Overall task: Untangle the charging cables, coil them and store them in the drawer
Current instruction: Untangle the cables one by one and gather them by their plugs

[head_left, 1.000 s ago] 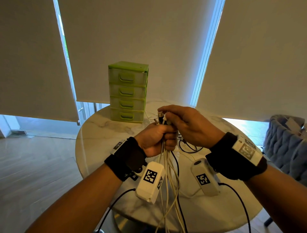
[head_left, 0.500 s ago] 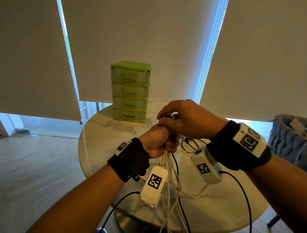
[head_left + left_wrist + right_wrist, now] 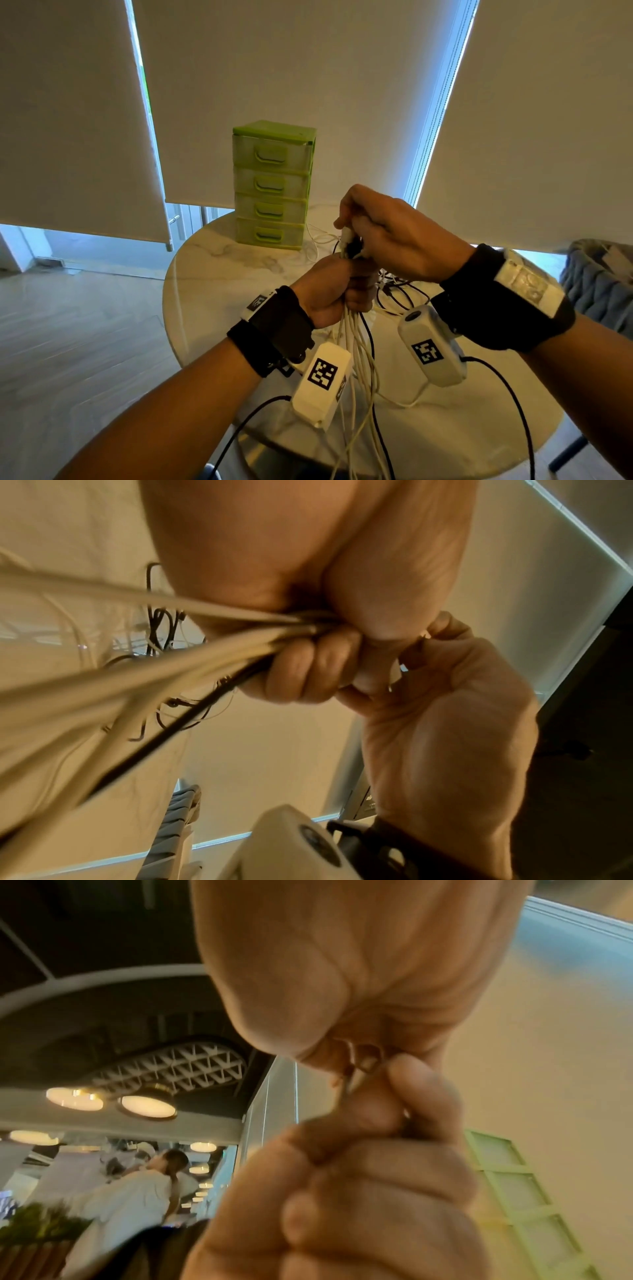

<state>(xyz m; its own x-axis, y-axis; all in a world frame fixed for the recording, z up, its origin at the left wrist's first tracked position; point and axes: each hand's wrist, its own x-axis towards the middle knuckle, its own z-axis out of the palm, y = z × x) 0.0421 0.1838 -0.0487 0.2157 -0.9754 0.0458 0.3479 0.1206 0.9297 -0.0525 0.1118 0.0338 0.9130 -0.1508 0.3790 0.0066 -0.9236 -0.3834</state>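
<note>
My left hand (image 3: 337,289) grips a bundle of white and black charging cables (image 3: 358,359) in a fist above the table; the strands hang down past the table edge. In the left wrist view the cables (image 3: 192,653) run out of the curled fingers (image 3: 308,669). Directly above it, my right hand (image 3: 380,228) pinches the plug ends (image 3: 347,240) that stick out of the top of the fist. The right wrist view shows a thin cable (image 3: 347,1080) held between its finger and thumb. The green drawer unit (image 3: 272,185) stands at the back of the table, all its drawers closed.
More tangled black and white cables (image 3: 399,291) lie on the round marble table (image 3: 222,274) under my right wrist, and a white one (image 3: 317,240) trails beside the drawer unit. A grey padded chair (image 3: 599,284) stands at the right. Roller blinds hang behind.
My right hand has risen a little and closed tighter on the plug ends above the left fist. The left hand keeps its hold on the bundle.
</note>
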